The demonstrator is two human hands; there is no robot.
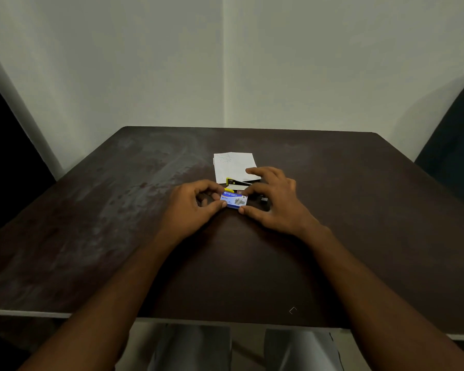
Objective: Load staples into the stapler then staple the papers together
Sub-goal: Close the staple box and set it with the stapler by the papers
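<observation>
staple box (234, 200): "Kangaro", white letters on blue top face; smaller print under it too small to read.
papers (235, 166): faint green handwriting near top edge, not legible.

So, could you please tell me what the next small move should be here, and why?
Probably open the blue staple box and take out a strip of staples. The left hand and the right hand both pinch the box by its ends, and it looks closed. The yellow-and-black stapler lies right behind it, with the papers beyond.
</observation>
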